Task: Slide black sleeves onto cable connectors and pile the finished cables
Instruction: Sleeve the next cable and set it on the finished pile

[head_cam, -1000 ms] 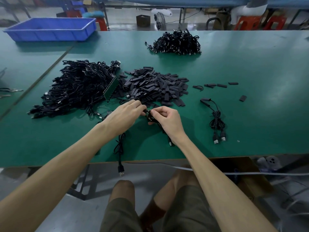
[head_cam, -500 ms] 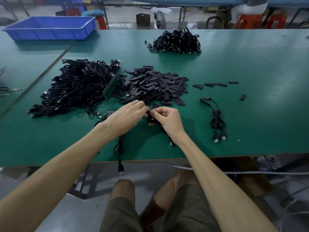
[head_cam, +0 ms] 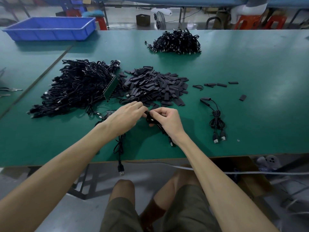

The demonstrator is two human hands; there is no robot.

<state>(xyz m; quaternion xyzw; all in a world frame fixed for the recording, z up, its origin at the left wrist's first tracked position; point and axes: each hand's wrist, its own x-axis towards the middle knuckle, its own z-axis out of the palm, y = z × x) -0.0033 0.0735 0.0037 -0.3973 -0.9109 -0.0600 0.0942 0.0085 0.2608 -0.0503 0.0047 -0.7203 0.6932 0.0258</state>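
My left hand (head_cam: pixel 124 117) and my right hand (head_cam: pixel 168 120) meet above the green table (head_cam: pixel 250 114), in front of a heap of flat black sleeves (head_cam: pixel 155 86). Both hands pinch one black cable (head_cam: pixel 150 118) at its connector end; whether a sleeve is on it is hidden by the fingers. That cable runs under my right wrist to a plug (head_cam: pixel 171 144). A big tangle of black cables (head_cam: pixel 76 87) lies at the left. A smaller cable pile (head_cam: pixel 177 41) sits at the far middle. Two bundled cables (head_cam: pixel 216 121) lie to the right.
A blue plastic bin (head_cam: pixel 50 28) stands at the far left. Another cable (head_cam: pixel 119 156) hangs over the table's front edge under my left wrist. A green board (head_cam: pixel 110 88) leans on the big tangle. Several loose sleeves (head_cam: pixel 215 84) lie at the right.
Both hands have stayed joined on the cable end, with only small finger movements; the piles have not moved.
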